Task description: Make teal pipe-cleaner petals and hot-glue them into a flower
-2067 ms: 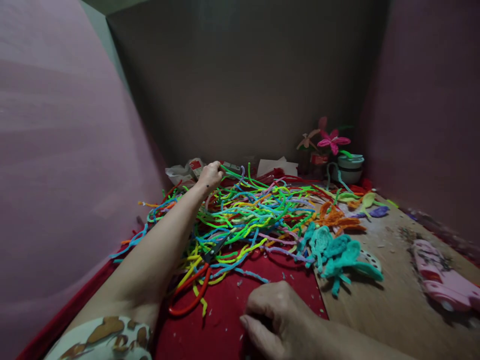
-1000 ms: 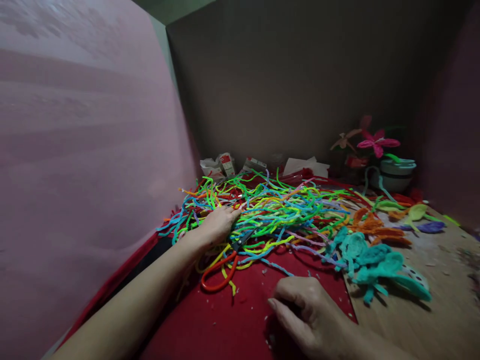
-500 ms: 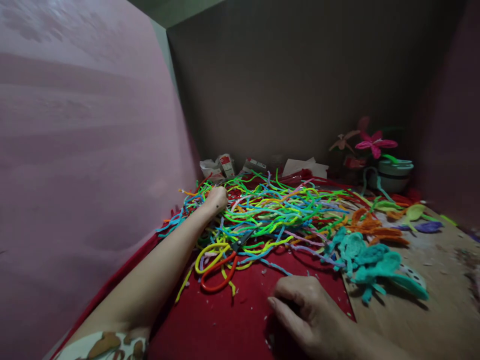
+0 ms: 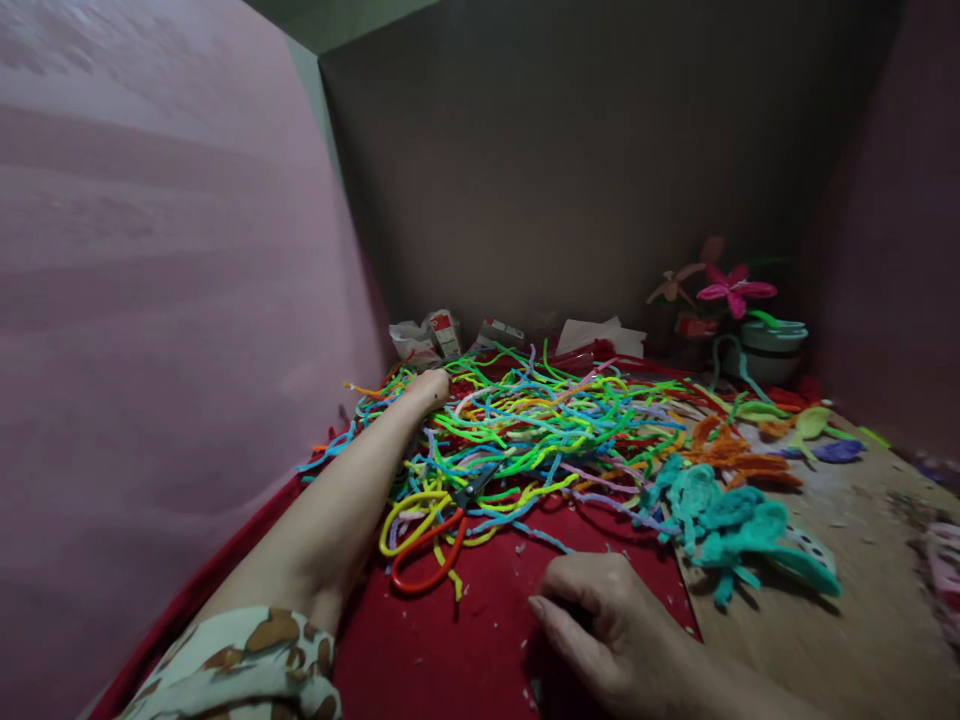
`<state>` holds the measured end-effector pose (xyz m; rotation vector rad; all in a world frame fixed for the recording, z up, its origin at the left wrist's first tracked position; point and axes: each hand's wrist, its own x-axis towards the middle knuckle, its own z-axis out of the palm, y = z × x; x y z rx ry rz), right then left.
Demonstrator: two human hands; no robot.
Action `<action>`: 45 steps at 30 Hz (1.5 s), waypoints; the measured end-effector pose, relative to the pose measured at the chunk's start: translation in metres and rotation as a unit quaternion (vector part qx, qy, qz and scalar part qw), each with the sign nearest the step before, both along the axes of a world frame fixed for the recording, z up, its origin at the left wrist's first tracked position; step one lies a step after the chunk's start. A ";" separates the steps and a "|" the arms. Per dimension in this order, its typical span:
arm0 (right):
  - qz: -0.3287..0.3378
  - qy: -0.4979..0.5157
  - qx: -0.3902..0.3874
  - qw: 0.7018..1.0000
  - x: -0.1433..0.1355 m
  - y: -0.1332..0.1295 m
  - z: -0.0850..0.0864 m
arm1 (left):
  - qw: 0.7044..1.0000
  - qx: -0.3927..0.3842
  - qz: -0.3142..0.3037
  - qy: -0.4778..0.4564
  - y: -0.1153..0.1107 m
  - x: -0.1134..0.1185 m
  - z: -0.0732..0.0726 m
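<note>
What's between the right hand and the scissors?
The head view shows a yellow strand by the scissors, then red cloth with pale bits, before the right hand.

The space is enclosed by three walls. The left wall [image 4: 165, 260] is coloured pink and streaked with broad, soft bands of shade. The back wall [image 4: 570, 180] is finished in dark grey-brown, and the right wall [image 4: 885, 260] is sunk in dusky mauve shadow. Above, a dull green ceiling [image 4: 352, 22] is cut off by the frame. The work surface is covered partly in red cloth [image 4: 450, 655], partly by a brown wooden board [image 4: 870, 590]. The room is dimly lit, apparently more strongly on the left.
</note>
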<state>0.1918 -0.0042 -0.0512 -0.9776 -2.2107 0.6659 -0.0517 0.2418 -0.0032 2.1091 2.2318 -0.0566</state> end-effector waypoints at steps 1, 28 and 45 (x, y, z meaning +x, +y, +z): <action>0.001 -0.003 0.001 1.000 0.000 0.000 0.000 | 1.000 0.000 -0.003 -0.005 0.001 -0.002 -0.001; -0.005 -0.028 -0.022 0.999 0.000 -0.001 -0.002 | 0.640 0.332 -0.058 -0.691 -0.020 -0.023 0.064; -0.010 -0.014 -0.034 0.999 0.002 -0.002 -0.001 | 0.524 0.259 -0.244 -0.774 -0.045 -0.008 0.101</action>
